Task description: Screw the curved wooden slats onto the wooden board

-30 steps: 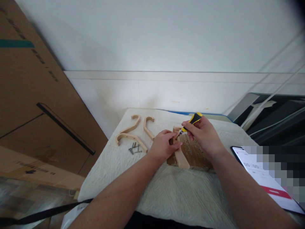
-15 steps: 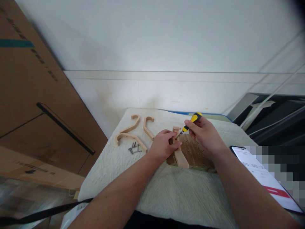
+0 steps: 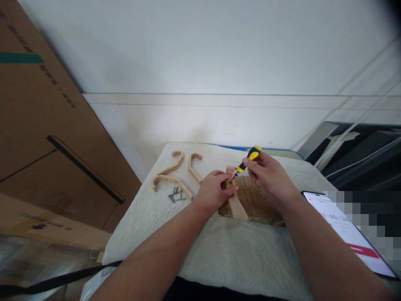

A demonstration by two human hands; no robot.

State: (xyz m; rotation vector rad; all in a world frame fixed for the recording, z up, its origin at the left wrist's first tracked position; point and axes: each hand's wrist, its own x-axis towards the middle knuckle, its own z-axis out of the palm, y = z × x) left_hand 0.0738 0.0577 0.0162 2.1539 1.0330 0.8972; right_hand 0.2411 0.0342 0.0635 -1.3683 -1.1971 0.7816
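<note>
My right hand (image 3: 266, 169) is closed around the yellow and black handle of a screwdriver (image 3: 253, 154), which slants down to the left. Its tip meets a pale wooden hook (image 3: 237, 207) near the upper end; a screw there is too small to make out clearly. That hook lies across a brown wooden block (image 3: 255, 194) with many small holes. Thumb and fingers of my left hand (image 3: 216, 188) grip the hook from both sides, close to the screwdriver tip.
Left of my left hand lie three more wooden hooks (image 3: 177, 180) and several loose screws (image 3: 177, 195) on the white cloth (image 3: 150, 234). A phone (image 3: 332, 217) rests at the right. Beyond the table stand a white wall (image 3: 200, 62) and a large cardboard box (image 3: 62, 108).
The screwdriver handle has swung slightly to the left in my right hand, its tip staying at the hook. My left hand keeps its hold.
</note>
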